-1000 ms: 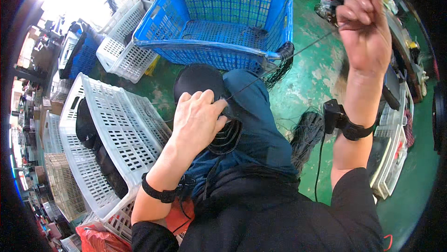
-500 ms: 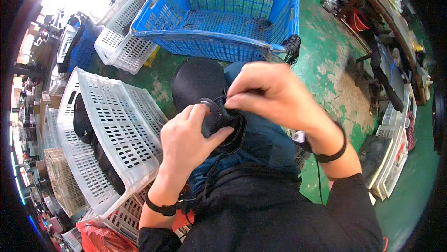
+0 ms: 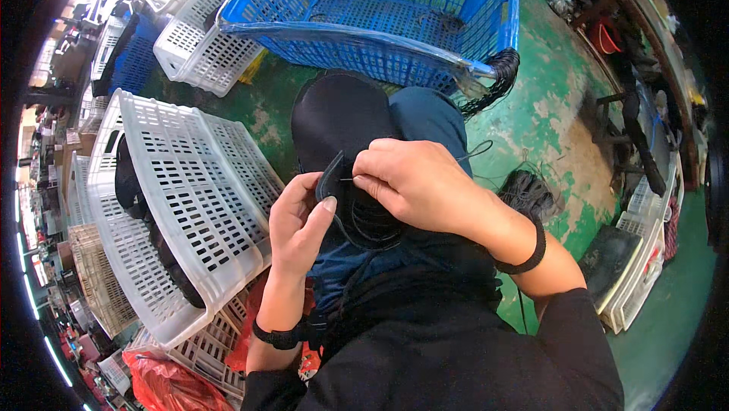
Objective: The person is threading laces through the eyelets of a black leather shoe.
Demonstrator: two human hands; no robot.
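Observation:
A black shoe (image 3: 338, 111) lies across my lap, its rounded toe pointing away and its opening toward me. With thumb and fingers, my left hand (image 3: 298, 217) grips a stiff black edge flap (image 3: 329, 176) of the shoe, which stands up. My right hand (image 3: 414, 183) is pinched just right of that flap, over the shoe's opening. A thin, pale-looking end (image 3: 347, 179) of what seems to be a cord runs from its fingertips to the flap. Dark cord (image 3: 477, 150) loops out beyond the right wrist. My right palm hides part of the shoe.
Beyond my knees stands a blue basket (image 3: 364, 31), with a bundle of black cords (image 3: 497, 77) over its near right corner. More dark cord (image 3: 528, 192) lies on the green floor. Close at my left is a tilted white crate (image 3: 216, 183) holding black pieces. A red bag (image 3: 171, 381) sits below it.
My right hand has come down and closer to me, next to the flap. The flap now stands upright in my left hand. The view has shifted slightly.

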